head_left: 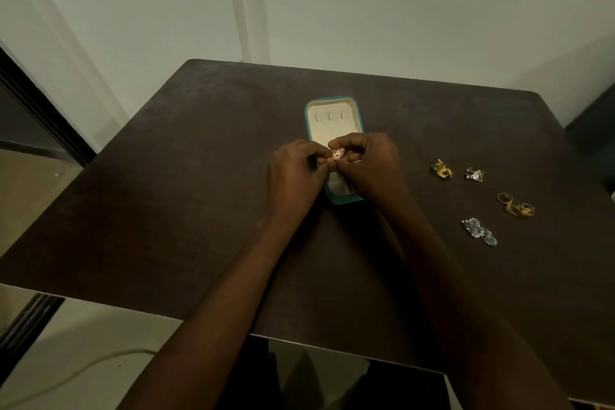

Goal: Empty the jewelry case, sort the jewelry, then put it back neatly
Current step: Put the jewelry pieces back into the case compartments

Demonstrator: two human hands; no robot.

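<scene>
Over the middle of a dark brown table (166, 210), I see both hands meeting just above an open jewelry case (333, 116). The case is teal outside with a cream lining, its lid laid flat away from me, showing three small cream tabs. My left hand (293, 173) and right hand (369, 166) have their fingers curled in, together pinching a small gold filigree earring (336, 155) between the fingertips. The earring sits in the air over the case's near half, which the hands partly hide. To the right on the table, well apart from the case, lie four small groups: a gold and green piece (442, 169), a silver triangular piece (474, 174), some gold rings (515, 205) touching one another, and a silver flower-shaped pair (479, 232) nearest me.
</scene>
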